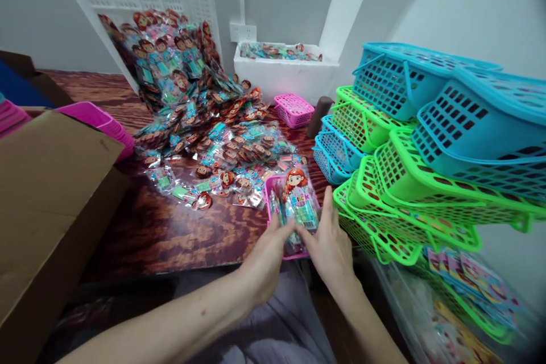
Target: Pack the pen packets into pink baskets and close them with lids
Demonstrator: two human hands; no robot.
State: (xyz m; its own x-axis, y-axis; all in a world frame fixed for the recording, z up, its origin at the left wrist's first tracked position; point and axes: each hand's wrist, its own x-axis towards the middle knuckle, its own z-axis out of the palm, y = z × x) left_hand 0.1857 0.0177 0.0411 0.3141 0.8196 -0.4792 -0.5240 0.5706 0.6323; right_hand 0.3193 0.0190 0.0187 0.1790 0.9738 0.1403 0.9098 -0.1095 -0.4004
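A pink basket (268, 196) sits at the table's front edge, filled with clear packets that show a red-haired cartoon figure. The top packet (302, 205) lies face up over the basket's right part. My left hand (267, 250) is at the basket's lower left, its thumb over the packets and its other fingers partly hidden. At the lower right, my right hand (330, 244) has its fingers stretched upward along the basket's side and its thumb at the top packet's lower edge. Both thumbs nearly meet.
A large heap of packets (191, 119) spreads behind the basket. Stacked blue and green baskets (396, 170) rise at the right. Farther back are a small pink basket (294, 109), a brown cylinder (319, 116) and a white foam box (285, 74). A cardboard box (51, 182) stands left.
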